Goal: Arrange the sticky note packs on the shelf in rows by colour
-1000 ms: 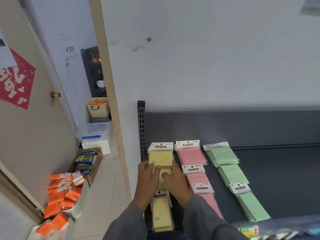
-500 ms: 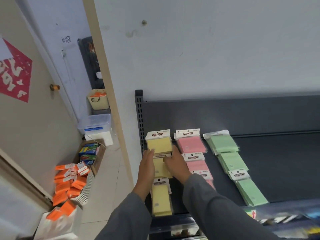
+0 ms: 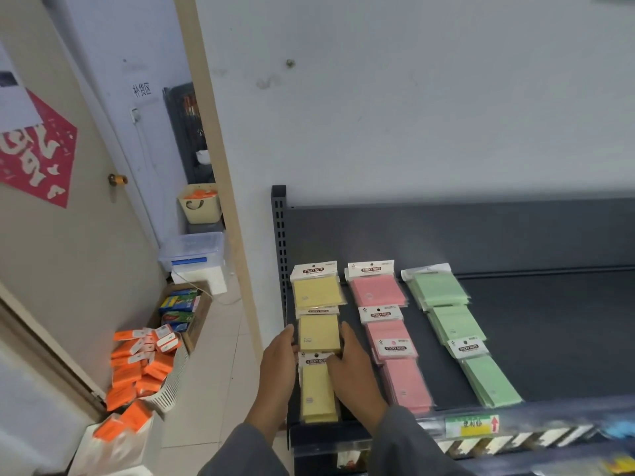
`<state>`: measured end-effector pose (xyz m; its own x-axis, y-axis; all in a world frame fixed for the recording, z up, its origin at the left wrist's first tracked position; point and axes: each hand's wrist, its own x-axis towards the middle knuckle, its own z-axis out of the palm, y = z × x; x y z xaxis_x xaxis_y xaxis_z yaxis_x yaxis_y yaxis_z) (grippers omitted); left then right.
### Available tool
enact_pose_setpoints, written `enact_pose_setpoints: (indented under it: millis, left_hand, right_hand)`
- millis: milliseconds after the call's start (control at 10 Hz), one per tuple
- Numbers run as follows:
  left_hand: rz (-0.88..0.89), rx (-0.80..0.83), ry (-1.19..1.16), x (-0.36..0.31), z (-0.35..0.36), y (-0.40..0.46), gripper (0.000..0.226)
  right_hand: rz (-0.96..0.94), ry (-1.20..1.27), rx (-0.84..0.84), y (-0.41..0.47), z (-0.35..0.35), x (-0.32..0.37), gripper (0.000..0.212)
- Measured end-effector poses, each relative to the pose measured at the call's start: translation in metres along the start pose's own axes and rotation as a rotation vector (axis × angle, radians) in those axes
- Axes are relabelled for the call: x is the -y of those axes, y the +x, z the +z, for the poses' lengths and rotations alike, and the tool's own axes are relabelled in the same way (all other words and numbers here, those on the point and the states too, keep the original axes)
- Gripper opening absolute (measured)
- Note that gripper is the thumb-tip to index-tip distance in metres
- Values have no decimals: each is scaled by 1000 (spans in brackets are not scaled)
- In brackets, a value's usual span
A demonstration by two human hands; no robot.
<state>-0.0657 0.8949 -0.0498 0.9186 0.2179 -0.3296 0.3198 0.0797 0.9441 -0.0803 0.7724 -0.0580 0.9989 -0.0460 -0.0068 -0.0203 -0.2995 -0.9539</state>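
Only the head view here: the dark shelf (image 3: 515, 338) already has three rows going front to back, yellow packs (image 3: 318, 292) at the left end, pink packs (image 3: 376, 290) next, green packs (image 3: 439, 288) to the right, each row overlapping like shingles. Left hand (image 3: 276, 369) and right hand (image 3: 354, 369) sit either side of the middle yellow pack (image 3: 319, 333), straight-ish fingers touching its side edges, more squaring it up than gripping, though the right thumb looks like it's resting on the header of the front yellow pack (image 3: 318, 389). Handling-wise these look light and flat, thin pads in slick plastic sleeves, so I'd guess they slide over each other easily and the row skews if you nudge one. Best bet is taking them by the side edges or the stiffer card header, not the floppy film. Containers: down on the floor left there's a white basket (image 3: 170, 389) heaped with orange packs (image 3: 137, 365), a cardboard box (image 3: 197, 316) with blue and green boxes in it, a clear lidded tub (image 3: 192, 250), and a beige bag (image 3: 199, 206) with something orange inside.
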Motion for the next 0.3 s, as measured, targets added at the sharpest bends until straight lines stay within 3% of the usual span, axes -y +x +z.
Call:
enact_pose_setpoints:
  millis: [200, 300]
  left_hand:
    - [102, -81, 21, 4, 13, -24, 39]
    - [43, -97, -33, 10, 19, -31, 43]
  right_hand:
    - [91, 48, -110, -11, 12, -1, 44]
    - [90, 111, -45, -11, 24, -1, 49]
